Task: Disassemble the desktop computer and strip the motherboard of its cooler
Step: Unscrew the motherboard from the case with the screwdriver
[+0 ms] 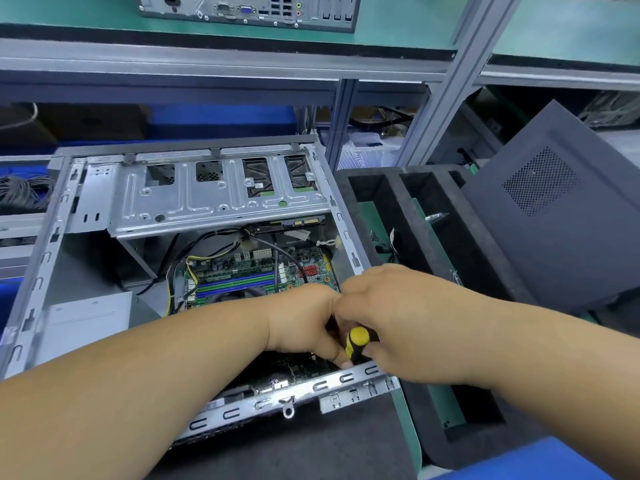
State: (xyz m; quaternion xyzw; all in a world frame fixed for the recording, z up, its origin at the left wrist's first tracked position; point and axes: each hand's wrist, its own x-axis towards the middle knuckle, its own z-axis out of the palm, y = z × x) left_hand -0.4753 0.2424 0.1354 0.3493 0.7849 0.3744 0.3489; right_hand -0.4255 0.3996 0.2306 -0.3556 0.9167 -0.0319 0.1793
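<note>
You are at an electronics teardown bench in a workshop or factory line. The opened computer case (194,216) lies on its side on a dark anti-static mat (311,441). Above it runs an aluminium-framed shelf (242,57) with a green surface, carrying another desktop unit (249,8). Just right of the case sits a black foam tray (429,258) with slots, and a removed side panel (554,216) leans over it. Behind the case are blue bins (221,116), and to its left, bundled cables (24,192).

No text, brand or number can be read; the small white sticker (259,185) on the silver metal drive cage (218,192), beyond both hands, is blurred.
</note>
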